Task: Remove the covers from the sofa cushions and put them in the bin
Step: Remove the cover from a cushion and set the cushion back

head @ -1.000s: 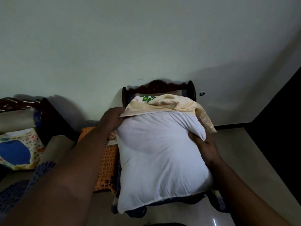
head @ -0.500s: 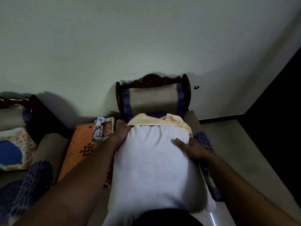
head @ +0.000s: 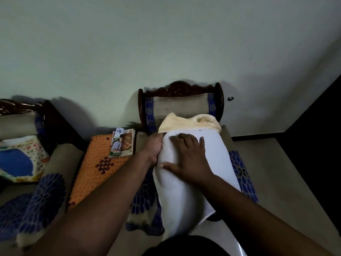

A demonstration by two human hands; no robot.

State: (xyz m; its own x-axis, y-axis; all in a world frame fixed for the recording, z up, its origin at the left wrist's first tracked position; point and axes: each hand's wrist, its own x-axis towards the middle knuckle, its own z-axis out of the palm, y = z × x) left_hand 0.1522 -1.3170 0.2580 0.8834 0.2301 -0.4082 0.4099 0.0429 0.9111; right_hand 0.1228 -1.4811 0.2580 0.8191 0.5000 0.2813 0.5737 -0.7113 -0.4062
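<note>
Forearms of yours reach up from the bottom edge toward the armchair (head: 180, 106) against the wall; nearest you, the white cushion (head: 186, 196) runs lengthwise from your lap out over the chair's seat, its bare white body exposed along most of its length; your right hand (head: 186, 159) lies flat on top of it, fingers (head: 184, 139) straight and spread, thumb out to the left, pressing the fabric and grasping nothing; your left hand (head: 154, 146) sits against the cushion's left flank, and its fingertips are hidden behind the white bulge and the cover's edge, so you cannot tell from here whether that grip is closed on the cloth or only pushing against it; beyond both hands, the cream cover (head: 190, 121) is bunched over the cushion's far end only, just in front of the chair's beige backrest; left of the chair, an orange patterned mat (head: 96, 163) covers a small tabletop, with a printed booklet (head: 122, 143) lying at its far right corner; farther left, a sofa (head: 42, 185) with blue flower upholstery carries another cushion (head: 20, 161) in a blue-and-floral cover; behind everything stands the pale wall (head: 166, 43).
</note>
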